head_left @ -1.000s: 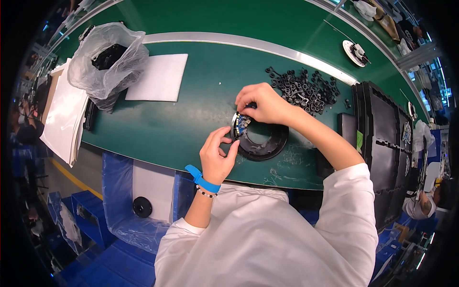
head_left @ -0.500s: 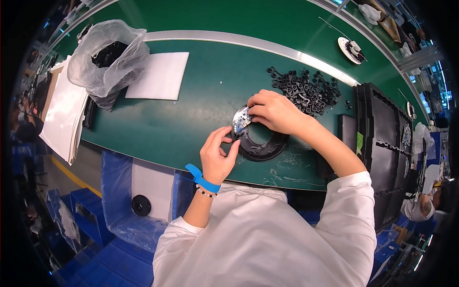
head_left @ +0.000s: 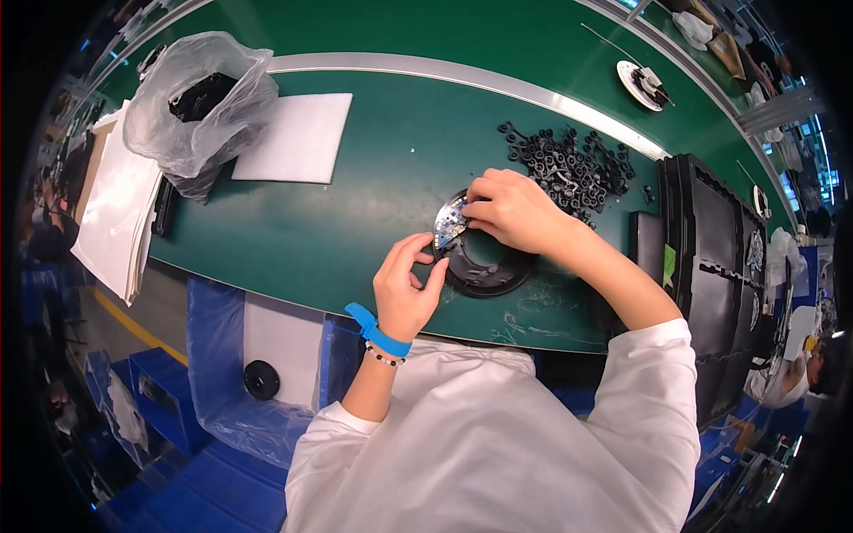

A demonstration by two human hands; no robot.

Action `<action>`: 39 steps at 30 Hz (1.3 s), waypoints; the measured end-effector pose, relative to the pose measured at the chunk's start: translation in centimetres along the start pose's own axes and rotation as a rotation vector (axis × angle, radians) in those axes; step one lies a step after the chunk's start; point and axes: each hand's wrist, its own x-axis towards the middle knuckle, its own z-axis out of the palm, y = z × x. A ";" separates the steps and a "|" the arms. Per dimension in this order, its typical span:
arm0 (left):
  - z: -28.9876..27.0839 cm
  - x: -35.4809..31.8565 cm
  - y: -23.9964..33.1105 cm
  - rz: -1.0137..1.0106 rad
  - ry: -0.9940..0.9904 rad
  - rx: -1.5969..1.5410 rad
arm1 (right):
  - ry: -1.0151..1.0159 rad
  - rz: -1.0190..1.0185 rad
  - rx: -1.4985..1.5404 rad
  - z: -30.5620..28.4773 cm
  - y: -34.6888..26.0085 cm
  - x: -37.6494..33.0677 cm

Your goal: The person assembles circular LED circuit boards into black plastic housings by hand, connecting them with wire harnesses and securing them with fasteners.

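Note:
A black ring-shaped housing point(head_left: 487, 282) lies on the green bench in front of me. On its upper left part sits a curved circuit board point(head_left: 450, 222), pale and shiny with small components. My right hand point(head_left: 515, 211) comes over the ring and pinches the board's inner side; the fingertips partly cover it. My left hand point(head_left: 407, 280), with a blue wrist strap point(head_left: 384, 339) and a beaded bracelet, grips the ring's left rim between thumb and fingers, close to the board's lower end.
Behind my right hand spreads a pile of small black parts point(head_left: 569, 169). Black trays point(head_left: 711, 213) stand at the right. A white foam sheet point(head_left: 298, 138) and a clear plastic bag point(head_left: 200, 115) lie far left. Below the bench edge, a blue bin point(head_left: 218, 355) holds a black disc point(head_left: 261, 379).
My hands stay almost in place on the ring and board. The board's angle to the light differs slightly, and the whole view has shifted a little.

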 end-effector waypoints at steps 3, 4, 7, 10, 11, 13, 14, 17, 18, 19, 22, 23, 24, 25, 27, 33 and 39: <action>-0.2 -0.2 0.1 -0.006 0.005 0.007 | -0.018 0.032 -0.068 0.1 -0.3 0.0; -0.1 -0.2 0.1 -0.021 -0.001 0.003 | -0.026 0.051 -0.104 0.1 -0.4 -0.1; -0.1 -0.2 0.0 0.014 0.007 0.012 | -0.034 0.050 -0.173 0.4 -0.7 -0.4; 0.0 0.0 -0.1 0.030 -0.002 0.025 | -0.048 0.050 -0.215 0.3 -1.2 -0.5; 0.0 -0.1 -0.1 0.033 -0.002 0.024 | -0.047 0.051 -0.219 0.3 -1.4 -0.5; 0.0 -0.1 -0.3 0.044 0.008 0.028 | -0.058 0.052 -0.213 0.4 -1.6 -0.7; 0.0 -0.2 -0.3 0.049 0.010 0.025 | -0.056 0.051 -0.220 0.5 -1.6 -0.9; 0.1 -0.1 -0.4 0.024 0.023 0.022 | -0.057 0.057 -0.242 1.0 -2.1 -1.7; 0.1 0.0 -0.3 0.025 0.023 0.016 | -0.032 0.057 -0.291 1.0 -2.2 -2.0; 0.1 -0.3 -0.3 0.019 0.018 0.011 | -0.011 0.061 -0.333 1.0 -2.6 -2.5; 0.1 -0.1 -0.5 0.032 0.013 0.034 | -0.042 0.114 -0.306 1.2 -3.1 -3.1; 0.1 0.0 -0.5 0.037 0.014 0.034 | -0.023 0.122 -0.292 1.2 -3.0 -3.1; 0.2 -0.1 -0.4 0.031 0.018 0.027 | -0.033 0.132 -0.251 1.2 -2.9 -3.1; 0.1 -0.3 -0.5 0.023 0.018 0.020 | -0.031 0.135 -0.250 1.2 -3.0 -3.1; 0.1 -0.1 -0.5 0.035 0.018 0.031 | -0.016 0.159 -0.205 1.2 -3.0 -3.1; 0.3 -0.2 -0.4 0.042 0.028 0.026 | -0.018 0.171 -0.189 1.0 -3.1 -3.1; 0.1 -0.4 -0.4 0.056 0.026 0.045 | 0.017 0.168 -0.210 1.5 -3.1 -3.2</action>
